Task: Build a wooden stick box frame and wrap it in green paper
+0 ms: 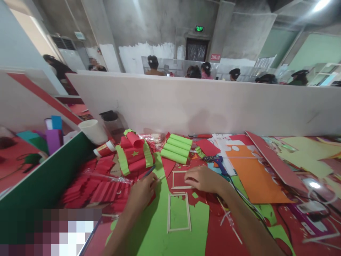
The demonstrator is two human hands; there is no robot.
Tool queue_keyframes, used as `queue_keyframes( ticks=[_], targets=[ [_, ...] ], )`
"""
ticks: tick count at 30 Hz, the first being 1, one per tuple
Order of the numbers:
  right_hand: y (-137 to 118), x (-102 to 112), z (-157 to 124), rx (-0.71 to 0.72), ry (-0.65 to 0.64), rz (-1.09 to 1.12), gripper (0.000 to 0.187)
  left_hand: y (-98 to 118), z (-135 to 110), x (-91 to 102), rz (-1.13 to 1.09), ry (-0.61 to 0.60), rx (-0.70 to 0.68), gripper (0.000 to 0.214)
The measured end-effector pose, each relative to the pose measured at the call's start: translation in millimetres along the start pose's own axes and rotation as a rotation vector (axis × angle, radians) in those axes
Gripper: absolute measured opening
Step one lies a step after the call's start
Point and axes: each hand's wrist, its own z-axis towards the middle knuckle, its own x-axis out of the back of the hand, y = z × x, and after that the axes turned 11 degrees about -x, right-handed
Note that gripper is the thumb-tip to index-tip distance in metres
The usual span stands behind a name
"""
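Observation:
My left hand (144,188) is closed, its fingertips pinched on what looks like a short thin pale stick (162,177). Beside those fingers a dark pen-like tool (150,171) sticks up; whether the hand also grips it is unclear. A small rectangular frame of pale wooden sticks (182,187) lies on red paper, and my right hand (204,179) has its curled fingers on the right part, which they hide. Nearer to me, a second stick frame (190,215) lies flat on a green sheet (149,234), touched by neither hand.
Behind the hands stand a roll of green tubes (176,147) and a red-and-green paper piece with a star (135,156). A blue glue gun (218,163) lies right, near orange sheet (253,174) and cables. Folded red paper (103,188) is heaped left. A white partition (186,106) closes the back.

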Motion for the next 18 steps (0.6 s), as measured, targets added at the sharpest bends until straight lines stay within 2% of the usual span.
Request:
queue_keyframes(
  ticks=[4,7,10,12,14,18],
  targets=[
    [4,24,6,-0.04,-0.007,-0.014,0.02,8,4,11.8,0.105,0.024,-0.006,0.024],
    [9,45,11,-0.15,-0.028,0.022,0.02,20,25,34.6,0.123,0.079,-0.075,0.027],
    [19,60,12,-0.284,-0.106,0.067,0.023,29,69,58.8,0.214,0.134,-0.124,0.027],
    [27,65,12,-0.369,-0.159,0.083,0.026,30,106,69.3,0.283,0.087,-0.14,0.025],
    [35,65,10,-0.409,-0.187,0.11,0.027,26,141,73.6,0.319,0.006,-0.146,0.024],
    [48,63,6,-0.423,-0.203,0.154,0.026,10,192,68.4,0.325,-0.022,-0.161,0.021]
  ],
)
